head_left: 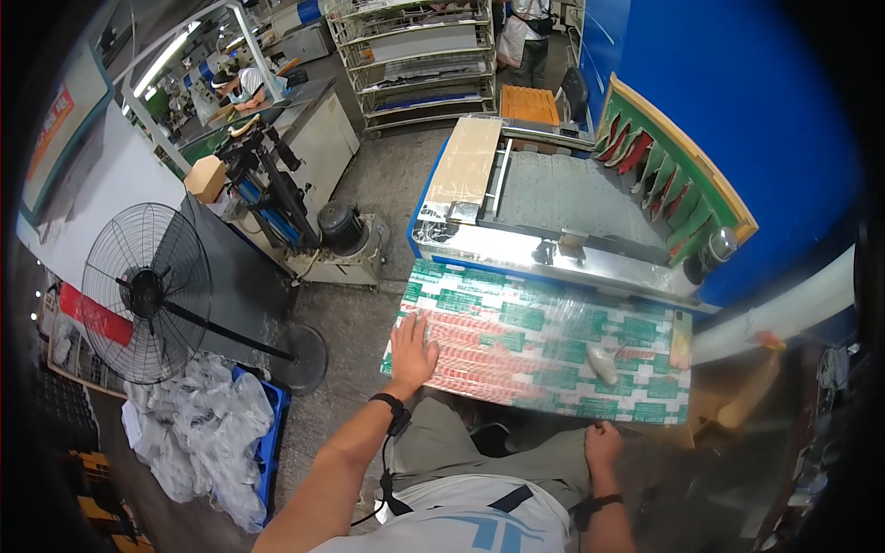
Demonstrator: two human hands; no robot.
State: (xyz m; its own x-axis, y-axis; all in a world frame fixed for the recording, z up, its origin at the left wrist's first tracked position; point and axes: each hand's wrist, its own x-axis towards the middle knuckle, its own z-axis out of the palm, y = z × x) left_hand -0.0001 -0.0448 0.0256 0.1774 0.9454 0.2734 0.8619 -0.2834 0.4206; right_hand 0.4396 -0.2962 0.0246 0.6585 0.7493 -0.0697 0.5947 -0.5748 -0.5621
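My left hand point(413, 352) lies flat with its fingers apart on the left part of a worktop point(516, 346) covered with green, white and red printed sheeting under a clear, shiny film. Closed into a loose fist, my right hand point(604, 443) rests by my right thigh, just below the worktop's front edge. No object shows in it. On the right part of the worktop sits a small pale grey, rounded piece point(603, 365), too small to name. A flat, yellowish, phone-shaped item point(680, 339) lies at the right end.
Behind the worktop stands a blue-sided machine with a grey conveyor bed point(558, 195). A green rack point(668, 184) holds red and green strips. At left are a fan point(146, 293) and a blue crate point(275, 405) of clear plastic bags. A person point(247, 85) works far off.
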